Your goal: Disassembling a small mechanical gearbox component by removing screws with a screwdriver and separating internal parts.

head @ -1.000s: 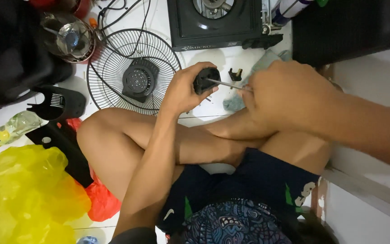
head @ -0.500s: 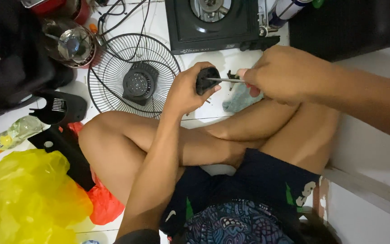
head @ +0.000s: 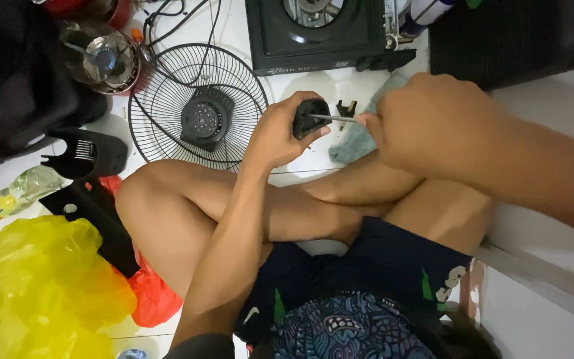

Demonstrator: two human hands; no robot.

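Seated cross-legged on the white floor (head: 340,86), we hold a small black part (head: 310,116) above the knees in our left hand (head: 280,133), fingers clamped around it. Our right hand (head: 433,126) closes its fingers on a screwdriver (head: 333,118), whose thin metal shaft meets the part's face. In our judgement the tip could slip sideways and jab the left thumb, because the part rests on nothing and only 1 hand steadies it; a loosened screw could also drop between the legs. The part looks rounded, matt and dark, about palm-sized, partly hidden by fingers. A wire fan guard (head: 197,103) lies just beyond it
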